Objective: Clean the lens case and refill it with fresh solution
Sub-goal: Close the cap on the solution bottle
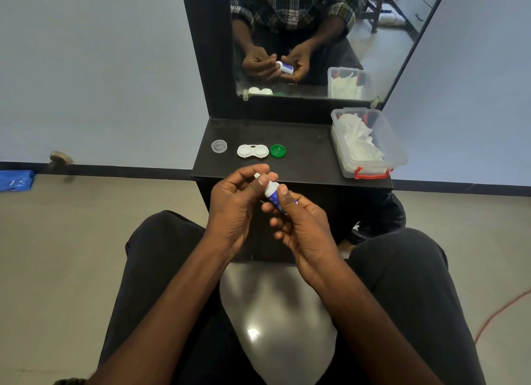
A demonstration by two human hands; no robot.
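Both hands meet just below the middle of the frame, in front of the near edge of a black shelf (310, 143). Right hand (301, 226) grips a small white bottle with a blue label (273, 195), fingers curled round its body and the thumb laid along its upper side; the bottle tilts up and to the left. Left hand (235, 203) has its thumb and curled fingertips pinched on the bottle's top end, where a bit of white shows; whether that is a cap or the nozzle cannot be told.

Above the hands, well apart from them, the white lens case (253, 151) lies on the shelf with both wells uncovered. A green cap (277, 150) sits just beside it on the right, and a clear cap (219, 146) lies near it on the left. Toward the right of the frame a clear plastic box with red latches (396, 152) holds white tissues (359, 137). A mirror (388, 54) stands behind the shelf at the top of the frame.
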